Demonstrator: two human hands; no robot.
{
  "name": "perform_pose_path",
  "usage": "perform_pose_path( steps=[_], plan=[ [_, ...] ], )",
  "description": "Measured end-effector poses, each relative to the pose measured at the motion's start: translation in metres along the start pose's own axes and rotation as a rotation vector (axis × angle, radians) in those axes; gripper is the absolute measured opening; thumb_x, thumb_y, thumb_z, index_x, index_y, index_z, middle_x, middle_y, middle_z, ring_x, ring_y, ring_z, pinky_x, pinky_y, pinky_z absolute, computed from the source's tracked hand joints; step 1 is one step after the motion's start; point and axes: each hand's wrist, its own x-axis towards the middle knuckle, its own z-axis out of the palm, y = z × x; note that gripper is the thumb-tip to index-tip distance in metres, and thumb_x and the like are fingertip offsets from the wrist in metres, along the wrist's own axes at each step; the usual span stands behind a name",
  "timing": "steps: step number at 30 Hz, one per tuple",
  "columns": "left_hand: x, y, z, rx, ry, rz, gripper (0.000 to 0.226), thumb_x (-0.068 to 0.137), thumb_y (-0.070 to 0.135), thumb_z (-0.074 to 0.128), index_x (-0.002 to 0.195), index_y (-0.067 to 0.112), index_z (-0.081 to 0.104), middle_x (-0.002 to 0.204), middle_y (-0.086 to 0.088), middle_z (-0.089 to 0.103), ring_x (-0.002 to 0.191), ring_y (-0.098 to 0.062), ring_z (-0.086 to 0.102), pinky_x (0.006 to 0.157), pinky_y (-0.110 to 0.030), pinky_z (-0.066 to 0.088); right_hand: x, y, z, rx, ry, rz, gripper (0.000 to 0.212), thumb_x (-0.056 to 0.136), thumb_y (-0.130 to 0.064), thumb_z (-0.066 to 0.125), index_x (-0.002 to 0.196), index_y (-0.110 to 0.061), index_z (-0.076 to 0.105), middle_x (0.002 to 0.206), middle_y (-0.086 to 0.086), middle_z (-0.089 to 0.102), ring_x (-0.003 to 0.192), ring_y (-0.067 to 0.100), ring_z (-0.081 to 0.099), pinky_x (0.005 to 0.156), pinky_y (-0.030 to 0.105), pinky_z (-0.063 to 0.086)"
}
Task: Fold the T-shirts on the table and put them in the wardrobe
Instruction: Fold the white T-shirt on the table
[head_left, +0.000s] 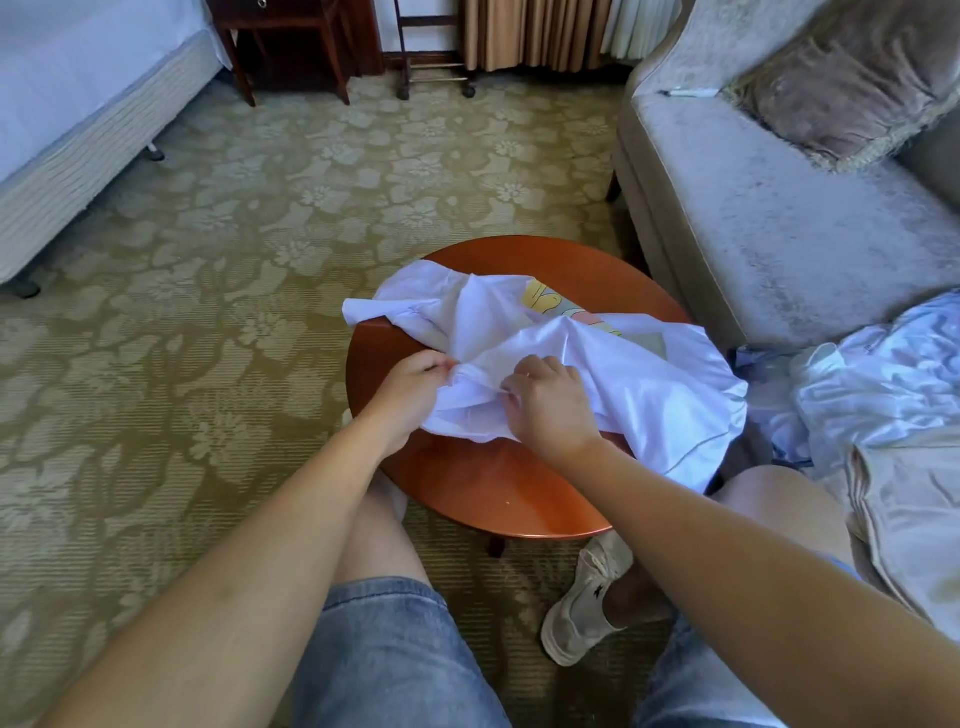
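A big green-gold carpet with flowers (234, 260) covers the floor. A white bed (78, 104) stands at the far left, and a long grey velvet sofa (779, 208) stands at the right. No wardrobe shows anywhere.

Close in front of the person is a round orange-brown wooden table (467, 493). The white T-shirt with a yellow and pink picture (623, 374) lies on it in a crumpled bunch. Its right side hangs over the table's edge, and one bit pokes off the far left side. A heap of shiny pale blue and white clothes (883, 374) lies just beside the table on the right. I cannot tell if more T-shirts are in it.

The left hand (410, 389) has its fingers curled and pinches a fold of the T-shirt at its near edge. The right hand (550, 405) is near it, knuckles up, and pinches the same cloth between thumb and fingers.

I think the job has only just begun, because nothing looks folded. The step now seems to be finding an edge and opening the T-shirt out. To do it well, the hands should move apart along one edge, lift and shake the cloth, then lay it flat with the picture down. The table is small, so the T-shirt should sit in the middle, or it may slide onto the carpet.
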Motion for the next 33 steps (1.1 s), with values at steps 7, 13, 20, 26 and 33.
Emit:
perform_pose_path(
  steps=[7, 13, 20, 26, 33],
  plan=[
    [-0.002, -0.002, -0.025, 0.497, -0.079, 0.097, 0.047, 0.079, 0.008, 0.073, 0.121, 0.022, 0.057, 0.075, 0.003, 0.048, 0.063, -0.011, 0.045, 0.054, -0.021, 0.031, 0.031, 0.010, -0.044, 0.196, 0.066, 0.239, 0.021, 0.084, -0.010, 0.054, 0.091, -0.008, 0.074, 0.079, 0.016, 0.071, 0.072, 0.040, 0.064, 0.063, 0.040, 0.052],
    [-0.012, -0.009, -0.027, 0.610, 0.135, 0.072, 0.017, 0.083, 0.008, 0.057, 0.070, 0.020, 0.059, 0.074, 0.001, 0.062, 0.078, -0.025, 0.060, 0.060, -0.030, 0.039, 0.058, 0.021, -0.098, 0.204, 0.145, 0.244, 0.025, 0.088, -0.013, 0.053, 0.103, -0.012, 0.072, 0.097, 0.011, 0.073, 0.092, 0.034, 0.064, 0.076, 0.040, 0.052],
    [-0.029, 0.029, -0.041, 0.416, 0.157, 0.004, 0.007, 0.083, 0.006, 0.062, 0.086, 0.007, 0.069, 0.070, -0.010, 0.068, 0.066, -0.021, 0.070, 0.069, -0.035, 0.055, 0.052, 0.033, -0.148, 0.155, 0.199, 0.274, 0.027, 0.089, -0.014, 0.050, 0.104, -0.012, 0.072, 0.099, 0.015, 0.071, 0.095, 0.038, 0.061, 0.078, 0.040, 0.050],
    [-0.054, 0.060, -0.049, 0.501, 0.174, -0.033, 0.004, 0.089, 0.009, 0.065, 0.087, 0.005, 0.064, 0.070, -0.011, 0.065, 0.063, -0.021, 0.068, 0.061, -0.030, 0.052, 0.055, 0.034, -0.186, 0.171, 0.274, 0.279, 0.025, 0.089, -0.014, 0.048, 0.099, -0.012, 0.071, 0.094, 0.014, 0.070, 0.090, 0.037, 0.060, 0.064, 0.032, 0.035],
    [-0.088, 0.110, -0.067, -0.196, 0.118, 0.122, 0.010, 0.093, 0.002, 0.061, 0.102, 0.004, 0.060, 0.081, -0.009, 0.068, 0.055, -0.007, 0.068, 0.055, -0.016, 0.055, 0.054, 0.045, -0.201, 0.219, 0.259, 0.247, 0.019, 0.086, -0.014, 0.052, 0.084, -0.008, 0.070, 0.079, 0.014, 0.068, 0.080, 0.037, 0.058, 0.068, 0.042, 0.050]
  ],
)
